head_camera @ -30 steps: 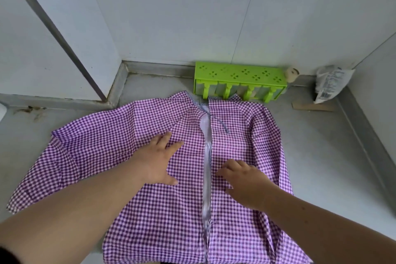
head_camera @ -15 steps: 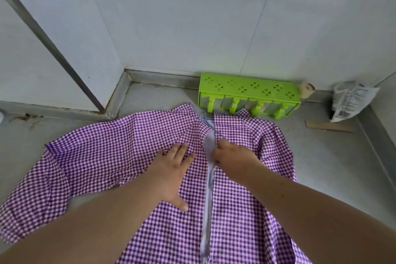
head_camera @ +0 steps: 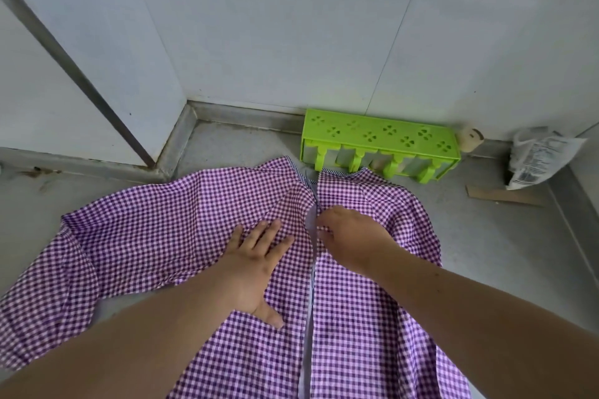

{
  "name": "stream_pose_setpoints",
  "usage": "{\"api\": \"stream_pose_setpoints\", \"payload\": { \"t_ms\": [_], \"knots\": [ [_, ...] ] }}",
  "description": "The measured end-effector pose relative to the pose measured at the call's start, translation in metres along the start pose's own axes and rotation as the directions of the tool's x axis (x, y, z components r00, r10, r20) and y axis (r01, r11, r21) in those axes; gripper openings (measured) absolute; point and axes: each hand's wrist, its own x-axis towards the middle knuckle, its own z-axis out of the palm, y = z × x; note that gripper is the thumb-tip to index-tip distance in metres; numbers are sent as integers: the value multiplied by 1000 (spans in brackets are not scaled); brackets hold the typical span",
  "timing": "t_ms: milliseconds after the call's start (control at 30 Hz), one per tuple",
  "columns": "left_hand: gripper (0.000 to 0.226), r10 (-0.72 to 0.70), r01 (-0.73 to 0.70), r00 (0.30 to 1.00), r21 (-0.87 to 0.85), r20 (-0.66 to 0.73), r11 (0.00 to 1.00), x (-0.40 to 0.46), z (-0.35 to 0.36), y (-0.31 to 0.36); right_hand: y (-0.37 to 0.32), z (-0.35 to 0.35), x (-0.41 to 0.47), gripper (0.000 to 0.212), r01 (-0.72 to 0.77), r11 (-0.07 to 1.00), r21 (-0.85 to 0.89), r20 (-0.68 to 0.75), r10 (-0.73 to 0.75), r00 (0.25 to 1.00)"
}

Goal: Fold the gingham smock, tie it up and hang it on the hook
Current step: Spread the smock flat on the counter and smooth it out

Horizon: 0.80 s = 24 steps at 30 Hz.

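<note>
The purple gingham smock [head_camera: 155,236] lies spread on a grey surface, open down the middle, with its left sleeve stretched out to the left. My left hand [head_camera: 256,266] rests flat on the left panel, fingers straight and spread. My right hand [head_camera: 353,236] sits just right of the central opening, below the collar. Its fingers are curled on the edge of the right panel and seem to pinch it. A green hook rack [head_camera: 379,136] stands against the wall right behind the collar.
White walls close in the back and left, meeting in a corner [head_camera: 186,100]. A small beige roll [head_camera: 470,139], a crumpled plastic bag [head_camera: 538,159] and a cardboard strip [head_camera: 502,196] lie at the back right. A raised grey ledge [head_camera: 580,214] runs along the right.
Both hands have slid up the smock towards the collar. The right hand went from lying on the right panel to curling its fingers at the opening's edge.
</note>
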Motion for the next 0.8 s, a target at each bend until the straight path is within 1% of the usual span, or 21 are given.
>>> {"api": "stream_pose_setpoints", "payload": {
  "t_ms": [67, 133, 167, 233, 300, 333, 367, 400, 433, 500, 533, 567, 600, 633, 667, 700, 767, 800],
  "knots": [
    [154, 13, -14, 1000, 51, 22, 999, -4, -4, 0, -7, -2, 8, 42, -199, 966, 167, 73, 189, 979],
    [153, 24, -29, 999, 95, 46, 995, -8, -8, -1, -13, -1, 16, 48, -312, 878, 364, 132, 283, 950],
    [152, 29, -34, 998, 107, 50, 994, -10, -8, -1, -17, -1, 22, 50, -340, 820, 460, 138, 311, 940],
    [152, 40, -46, 998, 122, 50, 992, -12, -6, -2, -22, 1, 34, 47, -354, 712, 606, 132, 350, 928],
    [152, 44, -50, 998, 123, 46, 991, -14, -1, -3, -28, 2, 47, 41, -321, 596, 736, 91, 382, 920],
    [152, 45, -50, 998, 125, 45, 991, -14, 0, -3, -30, 2, 52, 43, -287, 552, 783, 60, 393, 918],
    [152, 45, -50, 998, 128, 43, 991, -15, 1, -3, -31, 2, 56, 44, -249, 544, 801, 15, 399, 917],
    [153, 44, -49, 998, 131, 39, 990, -15, 1, -3, -31, 2, 59, 40, -211, 584, 784, -51, 399, 915],
    [153, 43, -48, 998, 134, 37, 990, -15, 0, -2, -31, 1, 61, 35, -171, 652, 739, -130, 387, 913],
    [153, 38, -43, 998, 140, 43, 989, -15, -2, -1, -23, -1, 65, 31, -108, 789, 605, -261, 325, 909],
    [152, 32, -39, 998, 139, 48, 990, -15, -3, -1, -17, -1, 68, 32, -109, 859, 500, -271, 274, 923],
    [152, 25, -32, 998, 137, 50, 990, -15, -4, 0, -12, -2, 69, 35, -137, 926, 352, -226, 227, 947],
    [150, 18, -23, 999, 132, 41, 991, -15, -5, 0, -6, -3, 68, 44, -173, 967, 189, -148, 202, 968],
    [146, 11, -13, 1000, 122, 20, 992, -14, -7, 3, -1, -3, 65, 54, -201, 976, 78, -75, 207, 975],
    [141, 4, -3, 1000, 109, -15, 994, -14, -9, 6, 2, -3, 60, 63, -216, 975, 51, -52, 219, 974],
    [135, 0, 5, 998, 96, -55, 995, -13, -13, 12, 5, -4, 51, 66, -222, 972, 81, -74, 228, 971],
    [126, -23, 32, 994, 82, -110, 996, -10, -22, 28, 7, -6, 26, 63, -200, 963, 180, -172, 231, 958],
    [125, -45, 55, 992, 80, -115, 995, -8, -26, 36, 7, -5, 12, 61, -208, 959, 192, -205, 247, 947]
  ]
}}
